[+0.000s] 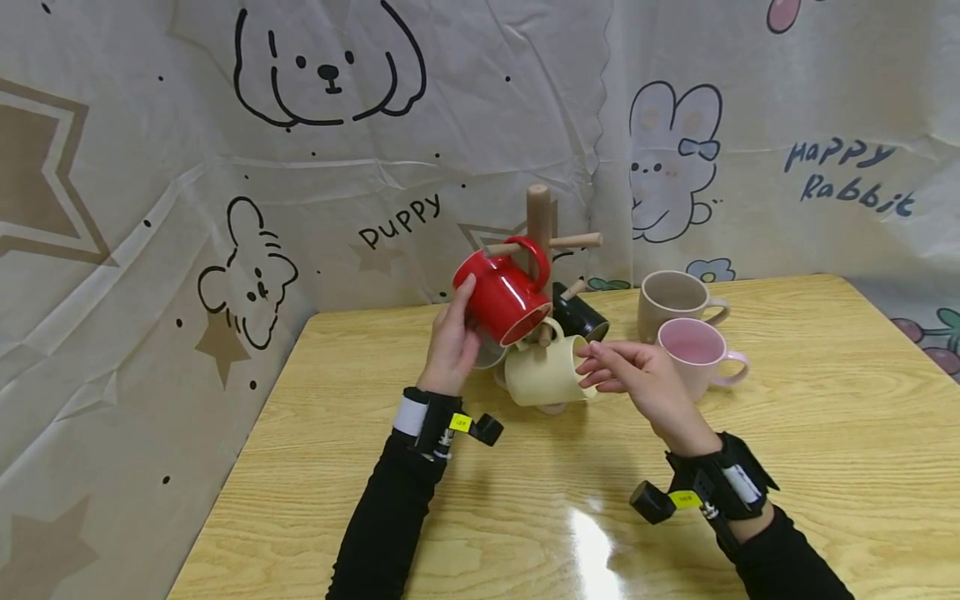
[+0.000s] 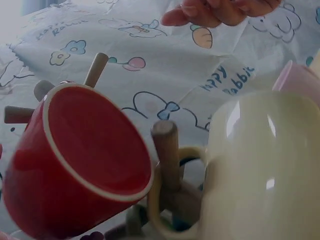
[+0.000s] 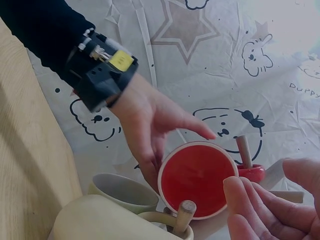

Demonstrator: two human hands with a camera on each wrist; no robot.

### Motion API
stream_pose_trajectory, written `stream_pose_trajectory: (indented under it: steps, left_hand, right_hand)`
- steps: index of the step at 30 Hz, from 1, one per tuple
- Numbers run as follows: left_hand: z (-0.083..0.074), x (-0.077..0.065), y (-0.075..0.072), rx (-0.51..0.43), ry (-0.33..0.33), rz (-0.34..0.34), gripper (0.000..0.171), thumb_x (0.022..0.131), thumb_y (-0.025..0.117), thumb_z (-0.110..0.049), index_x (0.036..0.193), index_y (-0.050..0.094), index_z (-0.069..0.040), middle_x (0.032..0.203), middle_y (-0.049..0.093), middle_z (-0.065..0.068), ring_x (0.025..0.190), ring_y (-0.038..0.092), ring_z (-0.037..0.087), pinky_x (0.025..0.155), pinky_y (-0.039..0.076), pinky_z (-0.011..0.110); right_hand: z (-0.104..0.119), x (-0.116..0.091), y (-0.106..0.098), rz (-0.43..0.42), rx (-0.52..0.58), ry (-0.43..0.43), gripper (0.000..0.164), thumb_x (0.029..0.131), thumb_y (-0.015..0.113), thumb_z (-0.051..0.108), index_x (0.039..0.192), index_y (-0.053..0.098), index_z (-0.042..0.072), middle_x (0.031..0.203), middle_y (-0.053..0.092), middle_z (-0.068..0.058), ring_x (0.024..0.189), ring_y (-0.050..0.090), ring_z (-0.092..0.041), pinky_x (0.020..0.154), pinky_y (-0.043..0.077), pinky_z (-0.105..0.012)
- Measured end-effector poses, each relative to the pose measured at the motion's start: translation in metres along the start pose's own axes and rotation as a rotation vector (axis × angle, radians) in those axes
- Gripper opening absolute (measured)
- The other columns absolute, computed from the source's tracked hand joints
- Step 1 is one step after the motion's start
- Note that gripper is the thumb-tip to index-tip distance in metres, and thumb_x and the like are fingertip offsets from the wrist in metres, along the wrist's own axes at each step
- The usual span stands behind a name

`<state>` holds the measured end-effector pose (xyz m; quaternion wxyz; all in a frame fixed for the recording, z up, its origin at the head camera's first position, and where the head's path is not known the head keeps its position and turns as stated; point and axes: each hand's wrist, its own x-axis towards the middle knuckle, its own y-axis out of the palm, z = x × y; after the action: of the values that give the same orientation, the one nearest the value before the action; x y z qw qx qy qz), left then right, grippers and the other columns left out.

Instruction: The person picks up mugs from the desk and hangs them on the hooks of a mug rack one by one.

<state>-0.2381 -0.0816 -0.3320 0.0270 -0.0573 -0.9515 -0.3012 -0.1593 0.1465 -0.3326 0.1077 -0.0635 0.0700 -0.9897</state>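
My left hand (image 1: 452,348) grips a red mug (image 1: 501,296) by its side, thumb along the wall and the other fingers mostly hidden behind it. The mug tilts, its pale-ringed base (image 3: 198,180) facing down and right. Its handle (image 1: 537,260) loops by a left-hand peg of the wooden mug tree (image 1: 538,212) and appears to hang around it. Below, a cream mug (image 1: 546,375) hangs sideways by its handle from a lower peg. My right hand (image 1: 648,382) hovers near the cream mug, fingers loosely bent, holding nothing; the left wrist view shows it apart from the mugs.
Behind the tree a black mug (image 1: 579,317) hangs on a peg, and a greyish mug (image 3: 125,192) sits low on the left. A taupe mug (image 1: 671,300) and a pink mug (image 1: 693,354) stand upright on the wooden table (image 1: 825,417) at right. A printed cloth (image 1: 480,100) hangs behind.
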Motion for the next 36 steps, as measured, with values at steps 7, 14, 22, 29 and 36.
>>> stream_pose_trajectory:
  steps: [7, 14, 22, 29, 36]
  left_hand:
    - [-0.015, -0.018, -0.019, 0.357, 0.008, -0.047, 0.062, 0.091, 0.055, -0.015, 0.141, 0.023, 0.001, 0.141, 0.035, 0.017, 0.130, 0.038, 0.024, 0.111, 0.029, 0.037]
    - [-0.037, -0.040, -0.040, 0.646, 0.023, -0.056, 0.060, 0.089, 0.059, -0.019, 0.140, 0.032, -0.003, 0.141, 0.038, 0.012, 0.129, 0.038, 0.024, 0.109, 0.030, 0.040]
    - [-0.073, -0.067, -0.043, 0.836, 0.080, -0.086, 0.055, 0.088, 0.062, -0.019, 0.137, 0.039, -0.007, 0.140, 0.039, 0.007, 0.126, 0.044, 0.021, 0.106, 0.035, 0.039]
    - [-0.087, -0.097, -0.028, 1.204, 0.384, -0.156, 0.039, 0.083, 0.069, -0.023, 0.118, 0.059, -0.010, 0.118, 0.062, 0.007, 0.111, 0.057, 0.021, 0.100, 0.040, 0.039]
    - [-0.089, -0.112, -0.023, 1.631, 0.536, 0.045, 0.039, 0.080, 0.071, -0.023, 0.114, 0.062, -0.005, 0.108, 0.066, 0.011, 0.100, 0.062, 0.026, 0.085, 0.049, 0.042]
  right_hand:
    - [0.003, 0.000, -0.008, -0.042, 0.007, -0.015, 0.047, 0.095, 0.049, 0.032, 0.114, 0.056, -0.011, 0.089, 0.069, 0.011, 0.080, 0.067, -0.006, 0.074, 0.054, -0.021]
    - [0.005, -0.001, -0.017, -0.070, 0.048, -0.021, 0.048, 0.094, 0.050, 0.033, 0.112, 0.056, -0.012, 0.090, 0.069, 0.007, 0.080, 0.067, -0.007, 0.074, 0.054, -0.021]
    - [0.006, -0.001, -0.023, -0.071, 0.019, -0.066, 0.047, 0.095, 0.049, 0.029, 0.114, 0.054, -0.013, 0.090, 0.069, 0.011, 0.080, 0.067, -0.005, 0.073, 0.054, -0.021]
    - [0.011, -0.003, -0.033, -0.102, -0.036, -0.116, 0.044, 0.095, 0.050, 0.026, 0.114, 0.055, -0.014, 0.085, 0.068, 0.014, 0.078, 0.067, -0.004, 0.071, 0.054, -0.021]
    - [0.012, -0.006, -0.041, -0.125, -0.007, -0.120, 0.035, 0.094, 0.052, 0.027, 0.109, 0.062, -0.003, 0.085, 0.069, 0.011, 0.078, 0.067, -0.004, 0.070, 0.054, -0.020]
